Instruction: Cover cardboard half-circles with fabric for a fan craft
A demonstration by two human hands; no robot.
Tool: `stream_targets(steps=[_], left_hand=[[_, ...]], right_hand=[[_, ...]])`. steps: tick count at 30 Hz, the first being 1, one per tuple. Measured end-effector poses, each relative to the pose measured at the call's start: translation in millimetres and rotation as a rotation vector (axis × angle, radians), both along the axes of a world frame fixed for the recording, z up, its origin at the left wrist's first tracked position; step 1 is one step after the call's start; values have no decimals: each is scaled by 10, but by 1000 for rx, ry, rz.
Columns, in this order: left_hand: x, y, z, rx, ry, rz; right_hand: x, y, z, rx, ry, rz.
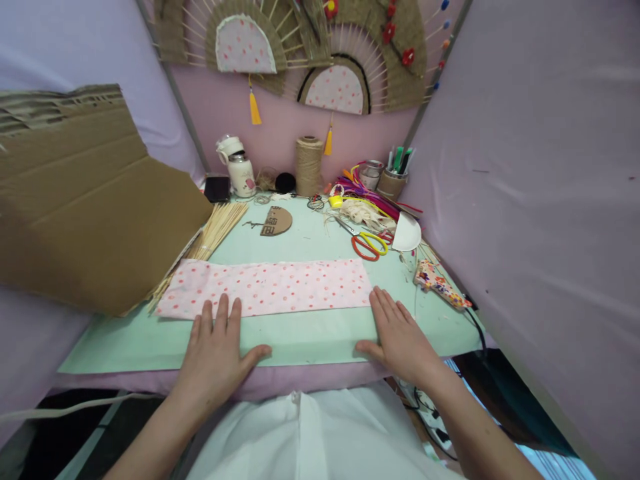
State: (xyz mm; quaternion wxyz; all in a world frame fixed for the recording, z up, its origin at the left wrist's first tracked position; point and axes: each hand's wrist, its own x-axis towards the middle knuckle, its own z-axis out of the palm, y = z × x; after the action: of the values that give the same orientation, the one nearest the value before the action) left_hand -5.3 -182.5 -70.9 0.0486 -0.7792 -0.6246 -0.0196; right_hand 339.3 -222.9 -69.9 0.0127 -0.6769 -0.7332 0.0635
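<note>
A long strip of pink fabric with red dots (290, 287) lies flat across the green tabletop. My left hand (215, 347) rests open, its fingertips on the strip's near edge towards the left end. At the right end, my right hand (397, 333) is spread flat, its fingertips touching or just beside the fabric's corner. Neither hand grips anything. Beyond the strip are scissors with red and yellow handles (369, 245) and a small half-round piece of cardboard (277, 221).
A large cardboard sheet (100, 213) juts in from the left over a bundle of thin sticks (217, 230). At the back stand a white bottle (241, 175), a twine spool (309, 167) and a pen holder (391, 183). A floral-patterned glue gun (440, 283) lies right.
</note>
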Motion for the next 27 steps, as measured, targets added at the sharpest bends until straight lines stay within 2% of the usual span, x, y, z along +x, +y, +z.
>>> stream_targets(steps=[2,4,7,9,11,13,16,18,21,27], left_hand=[[-2,22,92,11,-21,-11],[104,89,254,60,-73,-37],[460,304,497,152,-211,-148],[765,501,551,154,-281,-233],[1042,687,485,87,-317,-344],[1235,811,337,-14,-338,-424],[1334,846,108,-32,-336,-447],[1303,800,26,-14,-297,-422],[1193,730,24,-18,-184,-294],[992,727,143,-125,-105,-88]], right_hand=[[50,2,47,16,19,4],[32,68,173,76,65,19],[-157,322,443,247,181,68],[-365,562,565,323,275,116],[-579,795,563,321,339,149],[-737,961,437,248,365,194],[-818,1044,164,210,318,187],[-787,1022,40,204,255,157],[-678,972,5,147,178,90],[-424,935,99,22,108,-120]])
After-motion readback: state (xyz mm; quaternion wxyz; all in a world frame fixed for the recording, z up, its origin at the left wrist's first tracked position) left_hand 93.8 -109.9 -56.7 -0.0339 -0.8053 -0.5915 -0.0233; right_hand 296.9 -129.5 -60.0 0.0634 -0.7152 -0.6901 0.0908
